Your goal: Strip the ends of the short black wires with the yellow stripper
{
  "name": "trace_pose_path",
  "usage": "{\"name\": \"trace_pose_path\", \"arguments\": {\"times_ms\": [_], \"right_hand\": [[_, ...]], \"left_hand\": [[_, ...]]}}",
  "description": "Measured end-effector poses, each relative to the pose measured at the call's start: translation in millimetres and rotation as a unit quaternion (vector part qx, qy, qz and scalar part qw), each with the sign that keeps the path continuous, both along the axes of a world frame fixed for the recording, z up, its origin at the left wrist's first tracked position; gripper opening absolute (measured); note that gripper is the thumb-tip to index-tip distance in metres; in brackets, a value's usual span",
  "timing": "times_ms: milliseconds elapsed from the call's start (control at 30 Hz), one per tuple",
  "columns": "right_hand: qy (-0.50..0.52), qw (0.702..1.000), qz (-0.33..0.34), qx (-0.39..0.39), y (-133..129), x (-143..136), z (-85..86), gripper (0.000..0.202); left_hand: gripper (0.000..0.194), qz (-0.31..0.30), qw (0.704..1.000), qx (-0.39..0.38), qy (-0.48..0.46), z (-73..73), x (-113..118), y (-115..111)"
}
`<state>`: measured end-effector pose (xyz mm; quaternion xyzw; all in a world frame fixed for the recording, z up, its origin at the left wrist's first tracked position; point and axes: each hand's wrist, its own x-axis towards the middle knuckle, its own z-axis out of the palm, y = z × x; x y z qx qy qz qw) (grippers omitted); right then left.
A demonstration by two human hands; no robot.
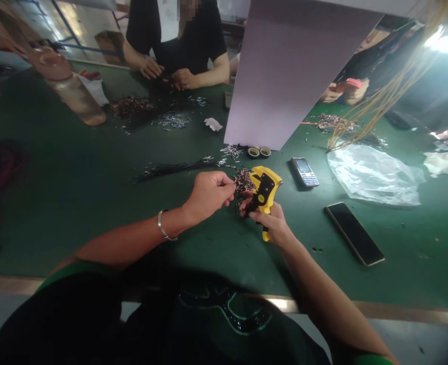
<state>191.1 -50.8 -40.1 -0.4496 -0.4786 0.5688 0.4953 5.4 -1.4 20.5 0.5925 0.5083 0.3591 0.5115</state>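
Gripping a yellow-and-black crimping tool near the centre of the frame, the right hand wraps its fingers around the handles, with the tool's head pointing up and to the left. The left hand, just left of the tool, has its fingertips pressed together as if pinching something very small toward the tool's jaws; what it pinches is too small to make out. Between the two hands, touching the tool's head, lies a small heap of metal terminals on the green table.

Judging by this, the step in hand is feeding a piece into the tool's mouth. The next move calls for lining the pinched piece up square with the jaws before the handles are squeezed.

A bundle of black wires lies to the upper left of the hands. Right of the tool sit a small keypad phone and, lower right, a dark smartphone. At the top of the frame another person's hands rest on the table.
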Motion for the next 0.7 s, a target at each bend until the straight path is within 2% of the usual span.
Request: {"name": "trace_pose_path", "arguments": {"times_ms": [233, 433, 700], "right_hand": [[-0.022, 1.0, -0.005, 0.013, -3, -2, -3.2, 0.044], [-0.082, 0.996, -0.029, 0.015, -5, -7, 2.9, 0.041], [-0.156, 0.986, -0.055, 0.026, -7, -12, 12.5, 0.016]], "left_hand": [[0.01, -0.024, 0.999, -0.029, 0.017, -3.9, 4, -6], [0.009, -0.05, 0.997, -0.061, 0.019, -8.4, 9, -11], [0.008, -0.072, 0.997, -0.018, 0.027, -10.4, 10, -20]]}}
